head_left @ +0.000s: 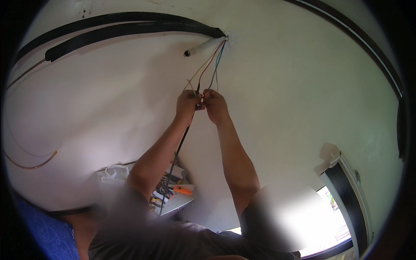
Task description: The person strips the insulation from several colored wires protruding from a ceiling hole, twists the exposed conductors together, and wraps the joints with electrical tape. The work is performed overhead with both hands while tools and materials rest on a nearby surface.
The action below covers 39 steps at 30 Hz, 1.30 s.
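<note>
Downward ran coloured wires toward our left grip, grasping the black cable slanting down-left; just beside, our right grip bent inward, its hold unclear.

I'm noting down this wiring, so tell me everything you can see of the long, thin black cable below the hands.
The long, thin black cable looks round and plastic- or rubber-sheathed. Its upper part appears held in the bare left hand. Below, it slants nearly straight down and leftward, passing in front of the light-coloured, tool-strewn surface. Any join at the hand is hidden; its lower end cannot be made out.
</note>
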Available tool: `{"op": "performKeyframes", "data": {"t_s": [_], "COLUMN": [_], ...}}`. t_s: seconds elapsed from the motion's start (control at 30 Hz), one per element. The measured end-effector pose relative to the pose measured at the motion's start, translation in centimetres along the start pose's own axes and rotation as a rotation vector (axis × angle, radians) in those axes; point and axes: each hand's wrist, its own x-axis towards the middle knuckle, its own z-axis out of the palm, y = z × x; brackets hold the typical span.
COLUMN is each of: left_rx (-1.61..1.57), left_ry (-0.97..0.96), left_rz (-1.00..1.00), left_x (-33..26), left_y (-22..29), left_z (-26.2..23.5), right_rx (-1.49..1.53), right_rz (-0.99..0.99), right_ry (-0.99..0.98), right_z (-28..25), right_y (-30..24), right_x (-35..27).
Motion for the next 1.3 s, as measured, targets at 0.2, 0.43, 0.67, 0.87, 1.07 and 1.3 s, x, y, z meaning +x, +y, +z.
{"op": "performKeyframes", "data": {"t_s": [0.2,0.43,0.67,0.87,1.07,1.3], "left_rx": [0.778,0.506,0.854,0.914,0.783,0.997], "left_ry": [0.084,0.086,0.051,0.08,0.003,0.068], "left_rz": [0.705,0.526,0.848,0.734,0.857,0.678], "left_x": [-0.8,-2.2,-2.8,-2.2,-2.2,-0.6], "left_y": [-1.4,-0.9,-1.1,-1.7,-0.7,-0.2], "left_z": [0.1,1.0,0.5,0.2,0.3,-0.7], "right_rx": [-0.209,-0.181,-0.022,-0.008,0.16,-0.345], "right_rz": [-0.141,-0.186,-0.141,-0.099,-0.079,-0.315], "right_ry": [0.205,0.344,0.277,0.23,0.199,0.24], "right_z": [1.1,2.3,2.6,2.4,2.6,1.6], "right_y": [0.9,1.4,1.2,1.3,1.0,2.6], "right_x": [-0.8,-1.1,-1.0,-1.0,-1.1,-0.6]}}
